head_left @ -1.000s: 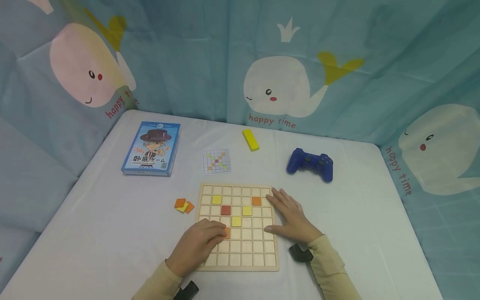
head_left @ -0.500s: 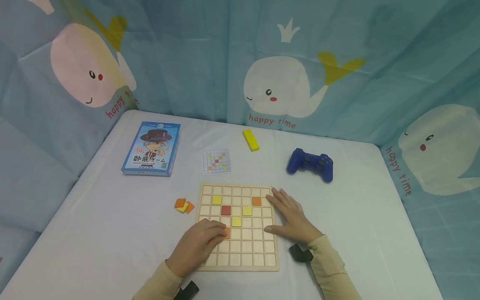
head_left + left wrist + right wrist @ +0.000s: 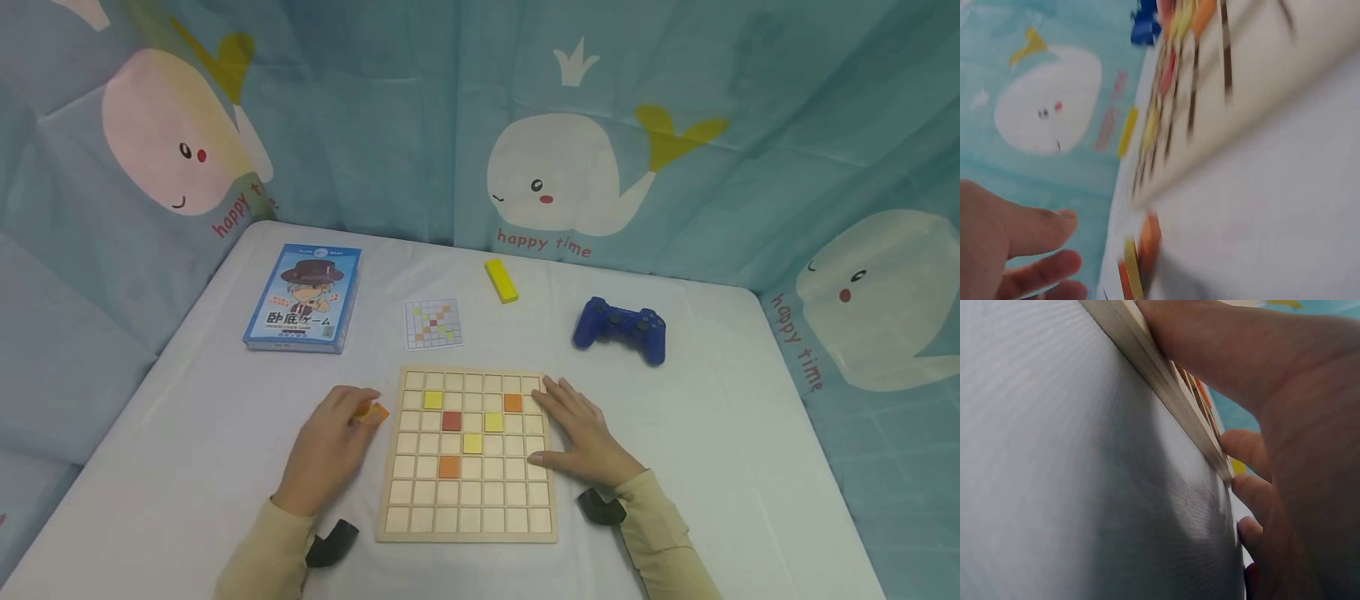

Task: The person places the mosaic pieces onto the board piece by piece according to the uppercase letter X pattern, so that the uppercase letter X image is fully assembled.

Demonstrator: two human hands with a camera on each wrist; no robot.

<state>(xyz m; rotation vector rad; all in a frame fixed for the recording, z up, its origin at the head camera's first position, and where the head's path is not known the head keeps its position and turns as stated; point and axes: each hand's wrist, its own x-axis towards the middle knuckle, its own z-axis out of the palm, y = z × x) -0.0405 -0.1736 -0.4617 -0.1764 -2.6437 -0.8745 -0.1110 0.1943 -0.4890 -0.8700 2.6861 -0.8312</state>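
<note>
A wooden grid board (image 3: 470, 507) lies flat on the white table, holding a red tile (image 3: 452, 421), an orange tile (image 3: 449, 467) and several other yellow and orange ones. My left hand (image 3: 322, 458) is over a small pile of loose tiles (image 3: 372, 411) left of the board and partly covers it. In the left wrist view, thumb and fingers stand apart with nothing between them, above the orange and yellow pile (image 3: 1131, 265). My right hand (image 3: 588, 433) rests along the board's right edge, fingers spread; the right wrist view shows its thumb (image 3: 1197, 337) on the rim.
Behind the board lies a card (image 3: 433, 323) printed with a coloured grid. A blue boxed game (image 3: 303, 300) is at the back left, a yellow block (image 3: 501, 281) at the back, and a blue game controller (image 3: 619, 330) at the back right. A printed curtain hangs behind.
My left hand has left the orange tile, which lies in its square on the board, and moved left and away from me to the loose tiles. The right hand keeps its place.
</note>
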